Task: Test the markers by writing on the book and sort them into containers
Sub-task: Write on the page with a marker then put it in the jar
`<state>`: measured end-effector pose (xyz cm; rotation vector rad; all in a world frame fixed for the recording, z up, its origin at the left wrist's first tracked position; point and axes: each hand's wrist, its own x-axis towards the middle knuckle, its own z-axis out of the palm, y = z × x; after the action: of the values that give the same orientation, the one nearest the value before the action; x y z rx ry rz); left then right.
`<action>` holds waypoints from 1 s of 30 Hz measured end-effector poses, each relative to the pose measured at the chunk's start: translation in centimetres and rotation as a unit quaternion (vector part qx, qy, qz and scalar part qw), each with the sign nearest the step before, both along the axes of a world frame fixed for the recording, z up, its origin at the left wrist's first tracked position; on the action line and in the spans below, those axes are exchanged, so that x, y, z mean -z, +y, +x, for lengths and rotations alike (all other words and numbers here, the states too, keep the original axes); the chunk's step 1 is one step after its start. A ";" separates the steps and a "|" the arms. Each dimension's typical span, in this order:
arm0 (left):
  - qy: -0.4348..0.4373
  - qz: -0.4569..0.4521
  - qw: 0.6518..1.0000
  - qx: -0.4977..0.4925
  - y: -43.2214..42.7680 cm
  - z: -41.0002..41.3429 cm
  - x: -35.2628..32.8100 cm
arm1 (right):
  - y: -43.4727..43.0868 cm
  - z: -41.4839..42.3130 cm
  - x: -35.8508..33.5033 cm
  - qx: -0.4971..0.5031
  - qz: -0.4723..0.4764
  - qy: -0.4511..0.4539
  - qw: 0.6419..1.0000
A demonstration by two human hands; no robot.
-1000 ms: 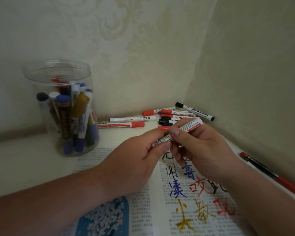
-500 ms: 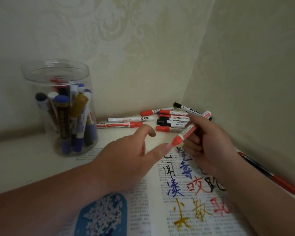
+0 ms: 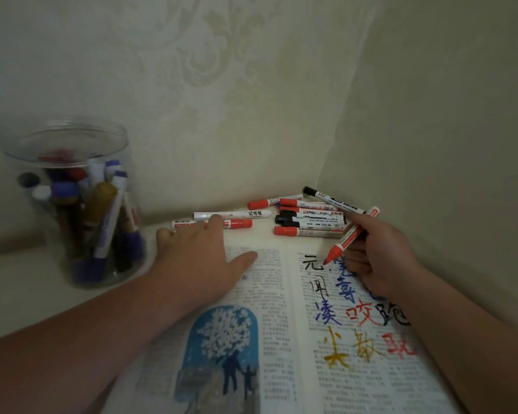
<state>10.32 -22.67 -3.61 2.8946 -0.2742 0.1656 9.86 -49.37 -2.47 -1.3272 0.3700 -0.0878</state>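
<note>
My right hand (image 3: 380, 258) holds an uncapped red marker (image 3: 349, 237) in a writing grip, its tip just above the right page of the open book (image 3: 281, 339), beside black, blue, red and gold characters. My left hand (image 3: 198, 261) lies flat with spread fingers on the top of the left page. A clear plastic jar (image 3: 69, 201) at the left holds several markers upright. Loose red, black and white markers (image 3: 308, 218) lie in the corner behind the book, with two more (image 3: 231, 219) just past my left fingertips.
Two wallpapered walls meet in a corner right behind the marker pile. The pale tabletop (image 3: 21, 294) shows to the left of the book, in front of the jar.
My hands have come apart from the marker they held together. The left hand moved left and flattened onto the page. The right hand turned the uncapped marker tip down toward the right page.
</note>
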 end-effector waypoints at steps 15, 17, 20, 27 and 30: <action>0.146 0.114 0.959 0.216 -1.7 -3.1 -1.7 | 0.4 -0.3 -3.7 -0.065 -0.005 -0.078 0.995; 0.149 0.116 0.960 0.209 -1.8 -3.1 -1.9 | 1.0 -2.9 -4.0 -0.091 -0.043 -0.090 0.991; 0.145 0.114 0.963 0.198 -1.9 -3.4 -2.1 | 1.5 -6.7 -3.4 -0.139 -0.090 -0.045 0.985; 0.085 0.098 0.968 0.216 -2.9 -5.0 -1.2 | 0.7 -10.8 -0.5 -0.224 -0.060 -0.056 0.971; 0.113 0.075 0.961 0.239 -3.4 -5.9 -1.1 | 0.5 -11.1 -0.3 -0.186 -0.093 -0.104 0.973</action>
<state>4.40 -26.05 -2.54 2.8515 -0.9608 -0.2784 -1.23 -48.92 -2.22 -1.5354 -0.0705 0.0536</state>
